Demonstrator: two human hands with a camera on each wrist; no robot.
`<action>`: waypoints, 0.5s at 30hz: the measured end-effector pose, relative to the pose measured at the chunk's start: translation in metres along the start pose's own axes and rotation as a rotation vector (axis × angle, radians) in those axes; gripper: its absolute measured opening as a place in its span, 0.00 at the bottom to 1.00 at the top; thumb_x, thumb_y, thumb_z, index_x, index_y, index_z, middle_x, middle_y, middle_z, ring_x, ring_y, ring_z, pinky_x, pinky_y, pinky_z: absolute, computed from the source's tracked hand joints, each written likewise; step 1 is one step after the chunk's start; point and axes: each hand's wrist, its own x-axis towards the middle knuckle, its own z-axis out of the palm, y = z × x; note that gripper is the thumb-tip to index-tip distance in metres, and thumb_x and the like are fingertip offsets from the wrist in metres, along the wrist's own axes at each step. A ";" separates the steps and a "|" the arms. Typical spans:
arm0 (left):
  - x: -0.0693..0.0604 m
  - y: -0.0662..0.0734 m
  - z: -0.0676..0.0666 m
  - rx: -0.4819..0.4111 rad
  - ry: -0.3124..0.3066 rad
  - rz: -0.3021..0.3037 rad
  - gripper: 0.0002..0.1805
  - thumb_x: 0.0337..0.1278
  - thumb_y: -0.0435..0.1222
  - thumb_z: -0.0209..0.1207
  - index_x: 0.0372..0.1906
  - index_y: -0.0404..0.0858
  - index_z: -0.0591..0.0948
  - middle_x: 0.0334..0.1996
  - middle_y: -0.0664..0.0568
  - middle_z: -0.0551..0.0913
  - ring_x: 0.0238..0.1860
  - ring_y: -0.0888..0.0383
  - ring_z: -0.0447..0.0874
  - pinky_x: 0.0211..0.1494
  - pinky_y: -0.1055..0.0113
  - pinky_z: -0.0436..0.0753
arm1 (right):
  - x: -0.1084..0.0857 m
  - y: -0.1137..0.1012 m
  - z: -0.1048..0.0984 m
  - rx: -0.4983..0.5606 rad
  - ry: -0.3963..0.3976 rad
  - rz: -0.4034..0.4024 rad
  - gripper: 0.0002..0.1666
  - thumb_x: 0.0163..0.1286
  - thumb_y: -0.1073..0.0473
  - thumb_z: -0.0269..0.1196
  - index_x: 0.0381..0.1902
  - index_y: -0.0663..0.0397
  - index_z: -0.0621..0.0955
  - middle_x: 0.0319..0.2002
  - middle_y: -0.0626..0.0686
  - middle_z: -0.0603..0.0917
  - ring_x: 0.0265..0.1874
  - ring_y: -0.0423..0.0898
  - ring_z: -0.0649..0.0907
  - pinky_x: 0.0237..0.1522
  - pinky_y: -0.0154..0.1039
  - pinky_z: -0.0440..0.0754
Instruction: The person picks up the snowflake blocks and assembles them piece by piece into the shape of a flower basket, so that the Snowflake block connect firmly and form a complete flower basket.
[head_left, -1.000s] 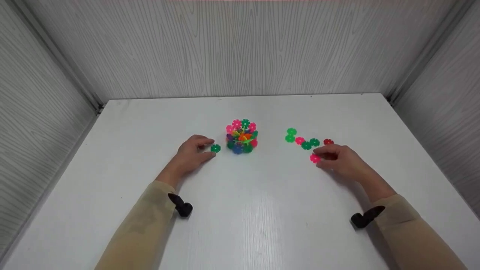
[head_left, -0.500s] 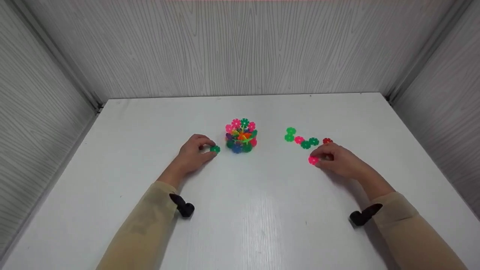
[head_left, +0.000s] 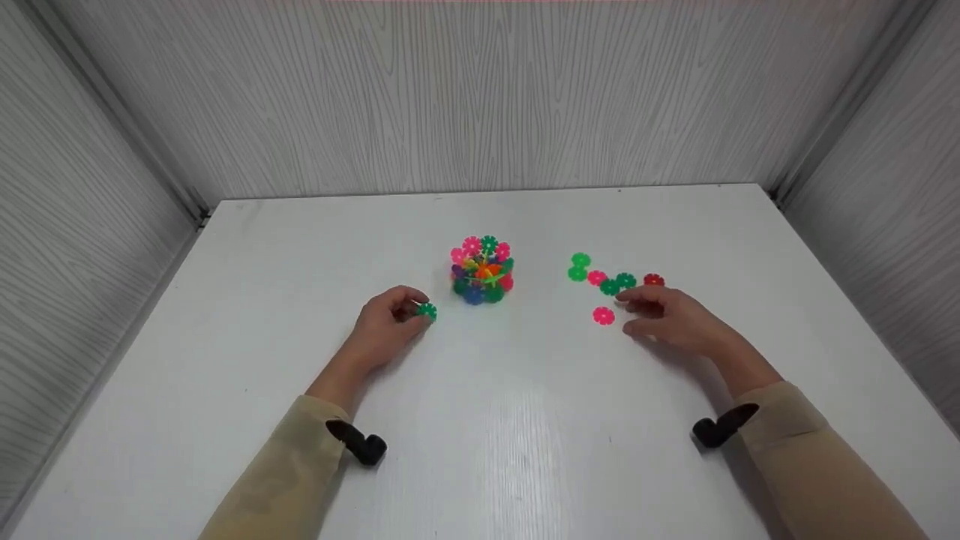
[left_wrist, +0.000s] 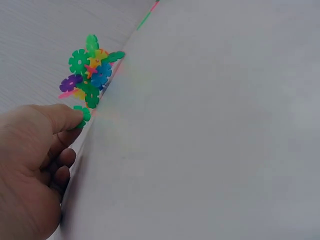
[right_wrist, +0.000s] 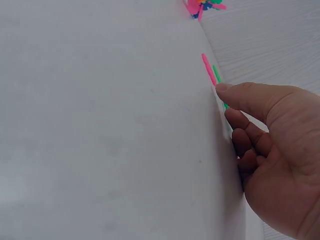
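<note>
My left hand (head_left: 382,330) pinches a green snowflake disc (head_left: 427,311) between thumb and finger; the left wrist view shows the disc (left_wrist: 81,116) tilted up at the fingertips. Just beyond it stands a ball-like cluster of joined snowflake discs (head_left: 484,271) in many colours. On the table, a pink snowflake disc (head_left: 604,316) lies flat, a little left of my right hand (head_left: 675,322). The right thumb and fingers are parted with nothing between them in the head view. Its fingertips are close to a dark green disc (head_left: 625,280) in the row behind.
Several loose discs lie at the right of the white table (head_left: 510,420): light green discs (head_left: 579,267), another pink disc (head_left: 596,277), a second dark green disc (head_left: 610,287) and a red disc (head_left: 654,280). A wood-patterned panel (head_left: 480,97) rises behind the table.
My right hand has let go of the pink disc, which now lies farther left. The left hand has drawn slightly nearer with the green disc, which has tilted up.
</note>
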 end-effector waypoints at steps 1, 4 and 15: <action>-0.002 0.001 0.000 -0.016 0.003 -0.003 0.13 0.70 0.36 0.67 0.56 0.46 0.83 0.45 0.49 0.84 0.48 0.49 0.76 0.54 0.58 0.78 | 0.000 -0.001 0.000 -0.006 0.002 0.009 0.33 0.71 0.51 0.73 0.71 0.44 0.78 0.64 0.53 0.80 0.66 0.55 0.76 0.61 0.46 0.82; -0.008 0.003 0.002 -0.046 0.011 -0.011 0.14 0.70 0.37 0.68 0.57 0.47 0.83 0.47 0.49 0.84 0.49 0.49 0.76 0.54 0.60 0.79 | 0.001 -0.005 0.003 -0.029 0.009 0.019 0.33 0.69 0.48 0.74 0.70 0.43 0.80 0.63 0.54 0.80 0.63 0.55 0.76 0.58 0.46 0.83; -0.017 0.018 0.020 -0.155 -0.032 0.005 0.17 0.70 0.37 0.69 0.60 0.43 0.84 0.48 0.50 0.85 0.49 0.49 0.79 0.52 0.64 0.83 | 0.004 -0.019 0.019 -0.106 0.059 -0.128 0.21 0.72 0.57 0.72 0.61 0.51 0.86 0.55 0.55 0.83 0.55 0.56 0.78 0.50 0.47 0.83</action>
